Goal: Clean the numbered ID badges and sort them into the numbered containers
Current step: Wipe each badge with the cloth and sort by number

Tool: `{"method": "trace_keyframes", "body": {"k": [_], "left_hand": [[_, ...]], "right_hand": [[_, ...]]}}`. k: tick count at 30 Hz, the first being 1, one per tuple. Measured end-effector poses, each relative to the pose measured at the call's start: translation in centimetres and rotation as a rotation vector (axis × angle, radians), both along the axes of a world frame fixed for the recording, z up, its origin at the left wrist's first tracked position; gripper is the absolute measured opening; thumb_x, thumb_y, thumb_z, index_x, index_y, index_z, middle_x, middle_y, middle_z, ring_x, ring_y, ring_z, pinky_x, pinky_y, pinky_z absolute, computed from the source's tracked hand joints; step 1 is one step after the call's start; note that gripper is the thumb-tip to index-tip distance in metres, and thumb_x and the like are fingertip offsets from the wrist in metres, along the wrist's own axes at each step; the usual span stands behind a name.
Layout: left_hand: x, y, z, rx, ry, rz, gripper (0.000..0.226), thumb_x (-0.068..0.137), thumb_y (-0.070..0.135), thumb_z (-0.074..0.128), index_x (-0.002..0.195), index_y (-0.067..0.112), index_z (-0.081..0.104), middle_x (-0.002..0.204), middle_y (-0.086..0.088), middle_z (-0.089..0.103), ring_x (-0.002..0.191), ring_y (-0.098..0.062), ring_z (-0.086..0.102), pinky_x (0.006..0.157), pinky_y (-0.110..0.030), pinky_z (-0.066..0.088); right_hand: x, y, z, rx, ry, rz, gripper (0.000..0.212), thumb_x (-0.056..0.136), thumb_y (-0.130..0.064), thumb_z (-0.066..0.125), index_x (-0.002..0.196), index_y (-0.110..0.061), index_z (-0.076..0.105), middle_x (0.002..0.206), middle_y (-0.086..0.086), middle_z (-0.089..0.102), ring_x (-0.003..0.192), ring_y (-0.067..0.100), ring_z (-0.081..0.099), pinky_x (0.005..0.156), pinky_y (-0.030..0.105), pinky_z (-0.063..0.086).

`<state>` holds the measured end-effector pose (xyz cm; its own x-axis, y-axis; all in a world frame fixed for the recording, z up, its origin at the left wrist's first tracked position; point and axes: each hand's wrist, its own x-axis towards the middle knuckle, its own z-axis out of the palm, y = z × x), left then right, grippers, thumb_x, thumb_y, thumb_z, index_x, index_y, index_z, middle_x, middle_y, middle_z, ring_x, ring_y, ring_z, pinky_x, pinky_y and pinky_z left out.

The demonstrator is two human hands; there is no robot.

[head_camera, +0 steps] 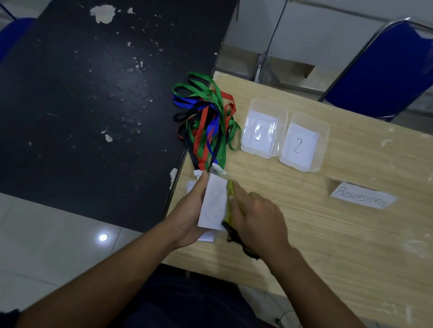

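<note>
The left hand (187, 212) grips a flat, white, plastic-sleeved ID badge (213, 205) tilted above the wood-grain table (336, 250), face exposed for wiping. The right hand (255, 222) pinches a yellow cloth (229, 201) against its edge. Tangled lanyards (205, 123) trail toward clear tubs 1 (263, 128) and 2 (304, 143).

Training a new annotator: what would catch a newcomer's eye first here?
Centre: the left hand holds a white badge while the right hand holds a yellow cloth against it. Beyond, tangled green, red, blue and black lanyards lie at the left edge of the wooden table, with clear container 1 and container 2 to their right.
</note>
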<state>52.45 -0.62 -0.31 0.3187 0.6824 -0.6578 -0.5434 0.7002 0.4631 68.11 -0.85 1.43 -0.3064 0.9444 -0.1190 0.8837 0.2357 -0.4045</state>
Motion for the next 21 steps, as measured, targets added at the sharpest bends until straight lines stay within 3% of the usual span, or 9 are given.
{"method": "trace_keyframes", "body": {"k": [2, 5, 8, 11, 13, 17, 21], "left_hand": [[0.4, 0.0, 0.1, -0.004, 0.003, -0.004, 0.058, 0.098, 0.062, 0.033, 0.119, 0.022, 0.071, 0.111, -0.006, 0.071, 0.094, -0.021, 0.070, 0.073, -0.035, 0.057], [0.3, 0.4, 0.0, 0.006, 0.016, -0.023, 0.061, 0.099, 0.063, 0.028, 0.096, 0.028, 0.079, 0.105, -0.004, 0.074, 0.090, -0.017, 0.072, 0.072, -0.032, 0.057], [0.0, 0.7, 0.0, -0.026, 0.033, -0.032, 0.066, 0.098, 0.065, 0.027, 0.104, 0.019, 0.074, 0.119, -0.012, 0.071, 0.109, -0.023, 0.068, 0.090, -0.037, 0.054], [0.3, 0.4, 0.0, -0.001, 0.066, -0.019, 0.058, 0.098, 0.063, 0.032, 0.117, 0.024, 0.071, 0.109, -0.005, 0.072, 0.096, -0.021, 0.070, 0.080, -0.038, 0.056], [0.5, 0.4, 0.3, 0.006, 0.074, -0.035, 0.062, 0.096, 0.063, 0.032, 0.134, 0.022, 0.059, 0.123, -0.009, 0.068, 0.105, -0.025, 0.066, 0.090, -0.045, 0.054], [0.2, 0.9, 0.7, 0.001, 0.046, -0.054, 0.074, 0.095, 0.068, 0.029, 0.129, 0.010, 0.059, 0.127, -0.016, 0.066, 0.115, -0.025, 0.066, 0.091, -0.034, 0.057], [-0.4, 0.8, 0.5, -0.003, 0.058, -0.052, 0.070, 0.097, 0.067, 0.024, 0.120, 0.016, 0.065, 0.125, -0.011, 0.068, 0.112, -0.023, 0.067, 0.087, -0.037, 0.055]], "right_hand": [[-0.3, 0.7, -0.1, -0.001, 0.002, -0.098, 0.046, 0.103, -0.038, 0.035, 0.147, -0.028, 0.041, 0.081, 0.006, 0.057, 0.072, 0.032, 0.058, 0.057, 0.034, 0.039], [-1.7, -1.0, 0.0, 0.013, 0.130, -0.015, 0.046, 0.101, -0.037, 0.037, 0.144, -0.023, 0.046, 0.091, 0.013, 0.066, 0.074, 0.035, 0.061, 0.056, 0.036, 0.044], [-2.0, -2.6, 0.3, 0.020, 0.167, 0.088, 0.046, 0.100, -0.034, 0.041, 0.143, -0.022, 0.049, 0.094, 0.014, 0.067, 0.073, 0.035, 0.061, 0.053, 0.035, 0.043], [-1.2, -0.6, 0.2, 0.036, 0.078, -0.094, 0.044, 0.103, -0.035, 0.038, 0.145, -0.025, 0.045, 0.083, 0.009, 0.062, 0.070, 0.030, 0.058, 0.055, 0.033, 0.039], [-1.1, 0.3, 0.4, 0.004, 0.078, -0.171, 0.044, 0.103, -0.037, 0.037, 0.145, -0.026, 0.045, 0.081, 0.009, 0.062, 0.070, 0.029, 0.059, 0.057, 0.036, 0.044], [-2.6, -2.1, 0.9, 0.041, 0.200, 0.056, 0.049, 0.099, -0.041, 0.032, 0.141, -0.022, 0.049, 0.083, 0.010, 0.064, 0.066, 0.030, 0.059, 0.052, 0.038, 0.046], [-1.2, -2.3, 0.4, 0.006, 0.166, 0.158, 0.049, 0.100, -0.041, 0.035, 0.145, -0.026, 0.046, 0.090, 0.009, 0.066, 0.072, 0.032, 0.061, 0.055, 0.039, 0.047]]}}
